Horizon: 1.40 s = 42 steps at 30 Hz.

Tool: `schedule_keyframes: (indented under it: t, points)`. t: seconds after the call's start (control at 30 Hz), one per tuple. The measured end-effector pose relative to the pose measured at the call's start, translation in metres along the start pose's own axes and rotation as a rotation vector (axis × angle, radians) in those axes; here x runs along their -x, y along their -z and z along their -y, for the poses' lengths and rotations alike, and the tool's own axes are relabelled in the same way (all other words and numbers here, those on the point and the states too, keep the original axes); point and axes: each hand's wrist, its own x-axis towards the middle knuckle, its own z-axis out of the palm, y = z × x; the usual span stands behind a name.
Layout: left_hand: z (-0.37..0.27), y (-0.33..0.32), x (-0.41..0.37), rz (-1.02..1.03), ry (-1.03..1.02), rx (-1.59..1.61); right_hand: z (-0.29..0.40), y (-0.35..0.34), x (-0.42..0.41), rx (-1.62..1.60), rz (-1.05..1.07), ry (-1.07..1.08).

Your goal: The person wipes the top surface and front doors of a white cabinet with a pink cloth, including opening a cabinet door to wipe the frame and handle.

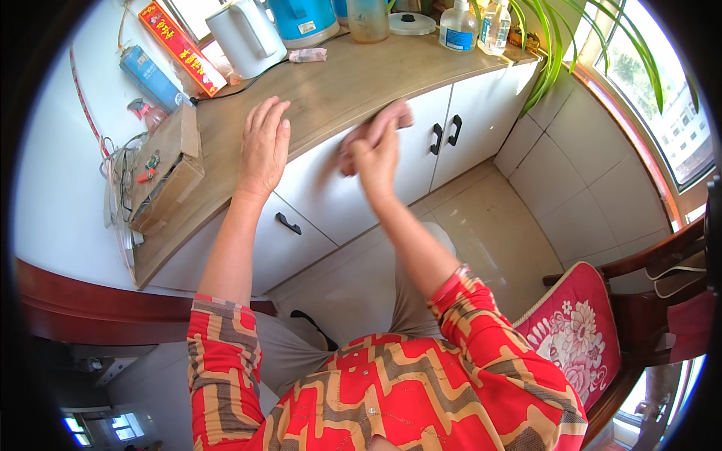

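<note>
My right hand (377, 169) grips a bunched pinkish-brown cloth (388, 117), somewhat blurred, at the front edge of the wooden countertop (333, 84). The cloth hangs partly in front of the white cabinet door (333, 197); I cannot tell whether it touches the surface. Above the left part of the counter is my left hand (262, 149), palm down and holding nothing. Its fingers lie close together with the thumb alongside. Left of it stands a worn cardboard box (166, 169) with small items on top.
Along the back are a red box (183, 48), a blue carton (149, 76), a white kettle (246, 39), a blue appliance (302, 20), a plastic jug (368, 22) and pump bottles (458, 28). Black handles (437, 139) project from the cabinet. A chair with a red cushion (575, 338) stands right.
</note>
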Motion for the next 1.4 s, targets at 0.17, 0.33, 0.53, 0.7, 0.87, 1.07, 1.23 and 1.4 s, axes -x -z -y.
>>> schedule_keyframes:
  t: [0.17,0.33,0.53,0.7,0.87,1.07,1.23,1.4]
  points:
    - [-0.010,-0.005,-0.006,0.001,0.050,0.030,0.012,-0.048,0.074,0.183,0.008,0.142]
    - [0.002,-0.001,0.000,-0.006,0.068,-0.014,0.034,-0.041,0.069,-0.175,0.144,-0.168]
    - [0.002,0.002,0.002,0.007,0.110,0.002,0.013,0.005,-0.001,-0.270,-0.039,-0.124]
    - [-0.002,-0.001,0.001,0.017,0.093,0.003,-0.011,0.058,-0.068,-0.357,-0.056,-0.065]
    - [-0.006,-0.004,0.000,-0.009,0.080,0.031,-0.002,0.103,-0.118,-0.336,-0.139,-0.082]
    - [-0.002,-0.004,-0.001,-0.045,0.086,0.015,0.000,0.118,-0.134,-0.536,-0.182,-0.095]
    - [0.001,-0.008,-0.001,-0.073,0.092,-0.003,0.081,0.102,-0.105,-0.183,-0.098,0.058]
    - [-0.001,-0.006,-0.001,-0.130,0.124,-0.009,0.067,0.042,-0.081,0.686,0.110,1.020]
